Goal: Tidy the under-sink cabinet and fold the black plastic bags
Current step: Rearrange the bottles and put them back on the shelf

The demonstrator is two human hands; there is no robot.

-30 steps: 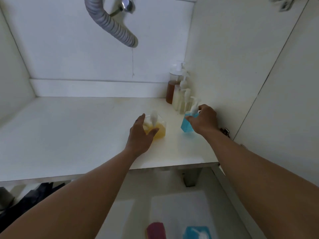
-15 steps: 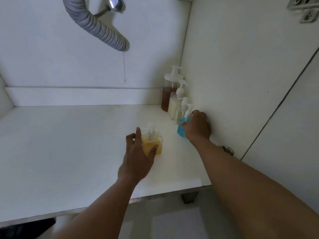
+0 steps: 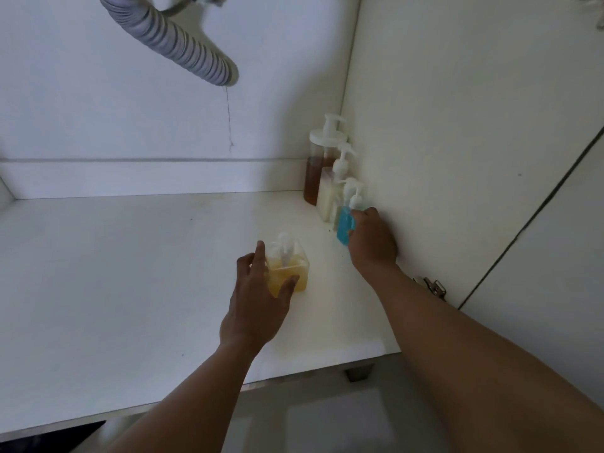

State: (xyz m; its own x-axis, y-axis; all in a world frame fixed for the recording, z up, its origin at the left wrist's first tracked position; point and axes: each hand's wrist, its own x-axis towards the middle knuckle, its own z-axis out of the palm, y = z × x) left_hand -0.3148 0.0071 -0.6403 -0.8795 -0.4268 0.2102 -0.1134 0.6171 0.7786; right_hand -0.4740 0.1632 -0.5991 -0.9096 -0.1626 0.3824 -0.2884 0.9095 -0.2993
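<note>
The yellow pump bottle (image 3: 289,273) is held by the left hand (image 3: 258,302). The fingers (image 3: 260,256) are spread and laid up the bottle's left side, and the thumb is pressed across its near face. The bottle is stood upright on the cabinet floor (image 3: 130,273).

The blue pump bottle (image 3: 342,225) is gripped by the right hand (image 3: 372,245), whose fingers (image 3: 355,220) are curled closely round it. The thumb is hidden, so its placing cannot be told. This hand is set just beside the cabinet wall (image 3: 457,158).

Beyond the right fingertips, more pump bottles are lined along that wall. A small clear bottle (image 3: 350,191) is found directly behind the blue one, then a white bottle (image 3: 327,197), then a tall amber bottle (image 3: 313,178) in the back corner.

High above the left fingers, a grey corrugated hose (image 3: 183,44) is hung from the top. A metal hinge (image 3: 433,286) is fixed low on the wall, near the right forearm.

A dark patch (image 3: 58,434) is seen under the floor's front edge, well below the left fingers, but too little of it is shown for it to be identified.
</note>
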